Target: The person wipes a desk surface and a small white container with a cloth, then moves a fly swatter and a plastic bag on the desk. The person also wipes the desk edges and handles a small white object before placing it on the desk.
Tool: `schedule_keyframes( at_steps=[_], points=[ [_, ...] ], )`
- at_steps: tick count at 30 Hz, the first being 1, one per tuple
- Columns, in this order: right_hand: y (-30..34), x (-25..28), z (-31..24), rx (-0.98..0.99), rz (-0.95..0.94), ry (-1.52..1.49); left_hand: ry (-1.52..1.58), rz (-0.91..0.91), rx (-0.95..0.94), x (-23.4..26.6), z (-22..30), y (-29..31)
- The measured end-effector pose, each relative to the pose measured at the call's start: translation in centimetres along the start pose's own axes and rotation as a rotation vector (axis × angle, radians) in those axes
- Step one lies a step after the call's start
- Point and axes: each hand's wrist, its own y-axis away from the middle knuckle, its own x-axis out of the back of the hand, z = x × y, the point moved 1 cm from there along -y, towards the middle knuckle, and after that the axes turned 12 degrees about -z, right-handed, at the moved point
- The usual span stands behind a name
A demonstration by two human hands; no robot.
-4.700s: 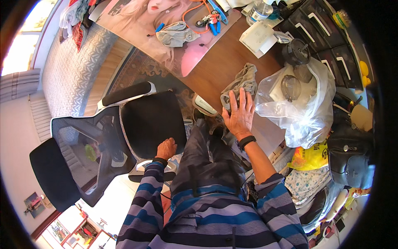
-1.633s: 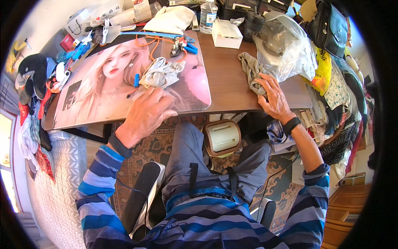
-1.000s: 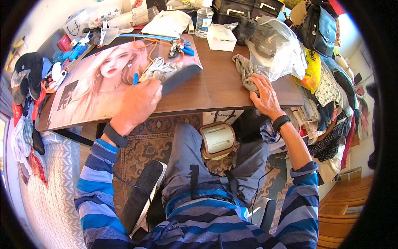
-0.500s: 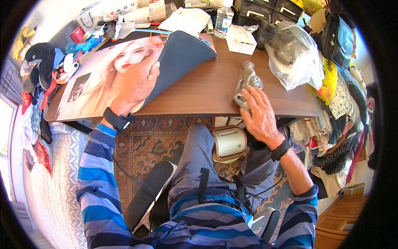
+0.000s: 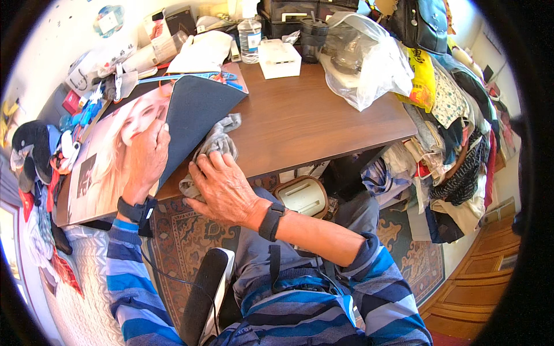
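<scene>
My left hand (image 5: 145,158) is closed on the edge of a large desk mat (image 5: 199,118). The mat has a printed portrait on its upper face, and its right part is folded up and over to show a dark underside. Under my right hand (image 5: 224,189) a crumpled grey cloth (image 5: 219,141) lies bunched on the brown wooden desk (image 5: 306,112), right beside the fold. The fingers of that hand are bent over the cloth and press it down near the desk's front edge. Its thumb sticks out to the left.
Along the back stand a clear bottle (image 5: 250,40), a white box (image 5: 279,60) and a dark cup (image 5: 313,41). A clear plastic bag (image 5: 375,75) sits at the right, by a yellow bag (image 5: 422,81) and piled clothes (image 5: 453,118). Below the desk is a cream bin (image 5: 302,196).
My right hand has swept the cloth left across the desk to the folded mat. My left hand keeps its hold on the mat's edge. The view has shifted to the right.
</scene>
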Motion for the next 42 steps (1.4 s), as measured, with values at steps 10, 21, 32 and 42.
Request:
schedule_keyframes(
  at_steps=[10, 21, 32, 42],
  points=[
    [0.2, 0.5, 5.9, -0.137, 0.047, -0.021, -0.014, 0.047, 0.016, 0.9, 0.3, 0.3],
    [-1.4, 2.1, 15.3, -0.256, -0.003, 0.097, 0.037, 0.081, 0.075, 0.6, -1.6, 1.2],
    [6.3, 7.5, 18.8, -0.346, -0.012, 0.204, 0.073, 0.089, -0.02, 0.3, -0.3, 1.4],
    [10.7, 8.5, 13.2, -0.397, 0.002, 0.246, 0.109, 0.119, -0.036, -0.9, -1.3, 1.9]
  ],
)
